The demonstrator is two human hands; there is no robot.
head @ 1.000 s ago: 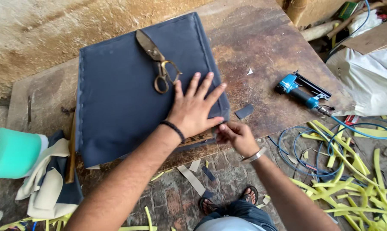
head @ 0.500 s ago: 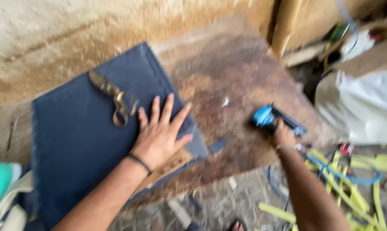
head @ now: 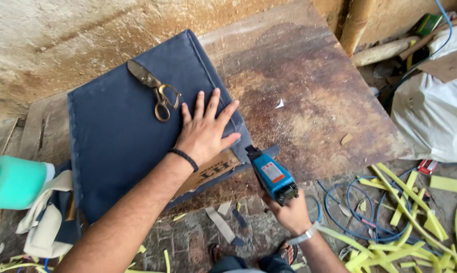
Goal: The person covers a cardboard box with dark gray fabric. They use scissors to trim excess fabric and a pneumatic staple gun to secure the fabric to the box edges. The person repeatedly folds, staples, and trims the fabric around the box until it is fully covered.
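While I look down at a worn, stained wooden workbench (head: 314, 101), my left hand (head: 206, 132) lies flat and released, fingers spread, palm down on a dark blue fabric-covered panel (head: 122, 136) that takes up the left part of the bench. That hand presses near the panel's near right corner, where the fabric wraps over an edge and a strip of brown cardboard backing (head: 213, 172) shows just below my wrist, which wears a black band (head: 184, 158). My right hand (head: 289, 212) is clenched around the grip of a blue staple gun (head: 271, 174), held just beside the panel's near right corner, its dark nose pointing toward the fabric edge and close to my left thumb; I cannot tell whether the nose touches the fabric. A pair of large metal scissors (head: 155, 91) with brass-coloured handles rests on the panel, just beyond my left fingertips. At the far left edge, off the bench, sits a block of mint green foam (head: 11, 182) above pale fabric scraps. On the ground to the right lie coils of blue hose (head: 350, 202) and many yellow strips (head: 405, 212), with a white sack (head: 436, 116) further right.
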